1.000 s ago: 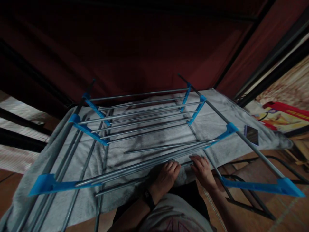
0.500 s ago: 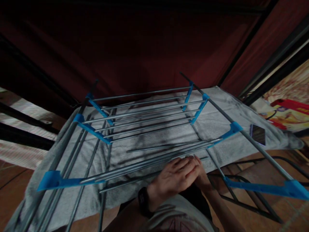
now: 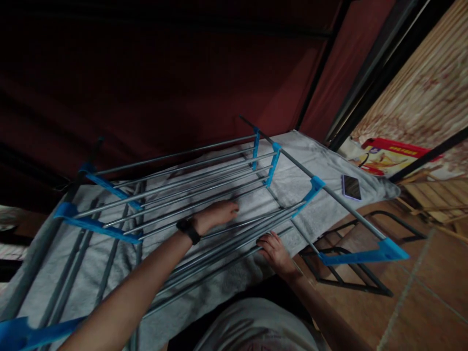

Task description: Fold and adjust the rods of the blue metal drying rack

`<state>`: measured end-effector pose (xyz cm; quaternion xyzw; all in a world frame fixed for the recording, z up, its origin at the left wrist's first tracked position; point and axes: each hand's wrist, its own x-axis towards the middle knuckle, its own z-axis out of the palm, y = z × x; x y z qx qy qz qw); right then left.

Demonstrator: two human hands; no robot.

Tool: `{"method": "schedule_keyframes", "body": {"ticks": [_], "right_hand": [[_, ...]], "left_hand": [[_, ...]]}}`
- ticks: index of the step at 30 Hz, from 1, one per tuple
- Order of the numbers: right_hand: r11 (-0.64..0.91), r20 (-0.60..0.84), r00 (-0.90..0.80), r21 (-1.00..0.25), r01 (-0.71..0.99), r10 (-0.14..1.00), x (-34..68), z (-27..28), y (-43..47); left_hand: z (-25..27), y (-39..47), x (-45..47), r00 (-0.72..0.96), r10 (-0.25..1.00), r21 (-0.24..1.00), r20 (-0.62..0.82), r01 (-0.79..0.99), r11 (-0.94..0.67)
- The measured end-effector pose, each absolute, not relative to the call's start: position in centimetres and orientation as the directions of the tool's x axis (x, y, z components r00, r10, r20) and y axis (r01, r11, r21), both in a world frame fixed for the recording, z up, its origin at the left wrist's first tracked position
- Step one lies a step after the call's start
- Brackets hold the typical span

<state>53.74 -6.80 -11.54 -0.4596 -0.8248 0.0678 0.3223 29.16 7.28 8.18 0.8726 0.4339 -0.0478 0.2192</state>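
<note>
A drying rack frame of grey metal rods (image 3: 219,178) joined by blue plastic brackets (image 3: 276,158) lies on a grey cloth. My left hand (image 3: 217,216), with a dark watch (image 3: 189,229) at its wrist, reaches over the front rods. Its fingers are curled downward above the cloth, and what they hold, if anything, is hidden. Along the near side, my right hand (image 3: 276,253) bends its fingers over a loose metal rod (image 3: 234,262), below the front bundle of rods (image 3: 234,243). The fingertips of this hand are partly hidden.
A phone (image 3: 351,187) lies on the grey cloth (image 3: 310,153) to the right. Beyond it sits a red and yellow box (image 3: 391,155). A dark metal-framed chair (image 3: 351,273) stands at the near right on the tiled floor. Behind the rack rises a dark red panel (image 3: 164,87).
My hands, together before, have come apart. The left has moved out over the rods and the right lies on the near rod. The view has swung right.
</note>
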Motion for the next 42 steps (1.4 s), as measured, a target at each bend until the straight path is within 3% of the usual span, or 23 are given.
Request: {"method": "schedule_keyframes", "body": {"ticks": [4,10,16,23,28,36,39,42], "right_hand": [[0.518,0.460,-0.316,-0.422,0.744,0.830,53.9,-11.6,-6.2],[0.558,0.519,-0.329,-0.379,0.738,0.788,53.9,-11.4,-6.4],[0.551,0.628,-0.257,-0.330,0.766,0.734,53.2,-11.9,-7.4],[0.516,0.645,-0.190,-0.363,0.776,0.740,52.9,-12.0,-7.3],[0.511,0.642,-0.165,-0.401,0.760,0.749,52.9,-12.0,-7.5],[0.514,0.633,-0.142,-0.454,0.728,0.761,53.1,-12.5,-7.7],[0.511,0.630,-0.132,-0.469,0.720,0.765,53.2,-12.6,-7.8],[0.514,0.636,-0.116,-0.488,0.706,0.763,53.4,-12.5,-8.0]], "left_hand": [[3.8,8.3,29.1,0.647,0.631,0.329,-0.429,0.762,-0.558],[0.9,7.2,29.3,0.649,0.619,0.274,-0.443,0.755,-0.596],[1.5,6.9,29.6,0.613,0.649,0.252,-0.450,0.785,-0.566],[6.9,7.9,28.1,0.591,0.750,0.270,-0.298,0.805,-0.527],[12.4,6.9,27.0,0.539,0.802,0.124,-0.258,0.842,-0.526],[20.9,6.3,27.8,0.458,0.831,-0.116,-0.315,0.851,-0.513],[22.5,6.4,26.1,0.450,0.855,-0.153,-0.257,0.855,-0.496],[23.1,6.1,23.3,0.388,0.889,-0.112,-0.242,0.899,-0.423]]}}
